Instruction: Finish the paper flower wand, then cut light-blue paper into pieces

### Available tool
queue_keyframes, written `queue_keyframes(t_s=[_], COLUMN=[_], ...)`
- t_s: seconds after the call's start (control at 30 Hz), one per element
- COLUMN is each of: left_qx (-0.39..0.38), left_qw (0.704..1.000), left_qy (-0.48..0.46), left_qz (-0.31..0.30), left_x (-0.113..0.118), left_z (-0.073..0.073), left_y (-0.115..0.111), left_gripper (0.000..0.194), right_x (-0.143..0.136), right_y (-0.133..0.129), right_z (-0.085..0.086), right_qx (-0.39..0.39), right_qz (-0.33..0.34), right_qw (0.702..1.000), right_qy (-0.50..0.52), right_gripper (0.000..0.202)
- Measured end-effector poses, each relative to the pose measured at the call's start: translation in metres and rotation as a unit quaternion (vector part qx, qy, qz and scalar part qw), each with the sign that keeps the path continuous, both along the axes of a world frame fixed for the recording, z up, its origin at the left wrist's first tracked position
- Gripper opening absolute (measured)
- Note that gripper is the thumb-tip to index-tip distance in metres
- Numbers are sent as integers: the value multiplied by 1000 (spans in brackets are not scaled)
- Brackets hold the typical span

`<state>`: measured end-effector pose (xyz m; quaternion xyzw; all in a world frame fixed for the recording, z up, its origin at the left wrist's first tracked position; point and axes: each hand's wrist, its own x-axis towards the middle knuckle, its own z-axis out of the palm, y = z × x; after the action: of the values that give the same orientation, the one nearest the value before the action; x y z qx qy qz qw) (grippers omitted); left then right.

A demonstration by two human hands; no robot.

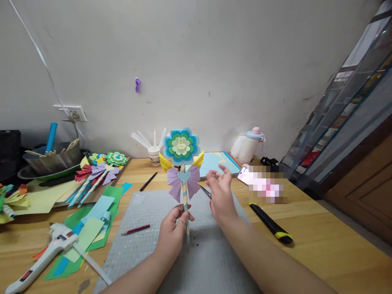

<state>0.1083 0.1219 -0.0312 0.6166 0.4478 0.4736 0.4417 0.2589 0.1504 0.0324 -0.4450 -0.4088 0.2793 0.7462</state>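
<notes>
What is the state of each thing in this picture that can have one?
Flower wand: upright, held by the stem.
Left hand: closed on the stem.
Right hand: raised, loosely curled, apparently empty.
Scissors: partly hidden; open or shut unclear.
Cutter: lying flat.
Glue gun: lying on its side.
Phone: screen lit.
Bottle: upright, lid on.
Paper cup: upright, holding white strips.
Plug: in the socket.
Pencil: lying down.

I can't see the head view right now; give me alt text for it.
The left hand holds a paper flower wand nearly upright over a gray cutting mat, while the right hand is raised beside it, apparently empty. A glue gun and paper scraps lie to the left, a utility knife to the right.
</notes>
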Motion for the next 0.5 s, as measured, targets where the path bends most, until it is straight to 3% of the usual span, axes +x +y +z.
queue_keyframes(t_s=[0.07, 0.1, 0.17, 0.2, 0.33, 0.5], left_qx=[6, 9, 15, 18, 30, 32], left_qw=[1000, 1000, 1000, 1000, 999, 999], left_qy=[9, 13, 19, 21, 24, 22], left_qz=[-5, -6, -6, -5, 1, 2], left_x=[1, 1, 0, 0, 0, 1], left_z=[2, 2, 4, 5, 6, 9], left_y=[-4, -5, -7, -7, -7, -7], left_gripper=[32, 33, 33, 33, 33, 32], right_x=[9, 12, 17, 18, 18, 15], right_y=[6, 6, 2, -2, -9, 0], right_z=[30, 43, 60, 65, 61, 48], right_qx=[83, 121, 158, 164, 177, 165], right_qz=[-90, -125, -141, -146, -152, -102], right_qw=[988, 969, 913, 881, 790, 758], right_qy=[-95, -178, -349, -418, -567, -623], right_gripper=[38, 26, 6, 6, 16, 33])
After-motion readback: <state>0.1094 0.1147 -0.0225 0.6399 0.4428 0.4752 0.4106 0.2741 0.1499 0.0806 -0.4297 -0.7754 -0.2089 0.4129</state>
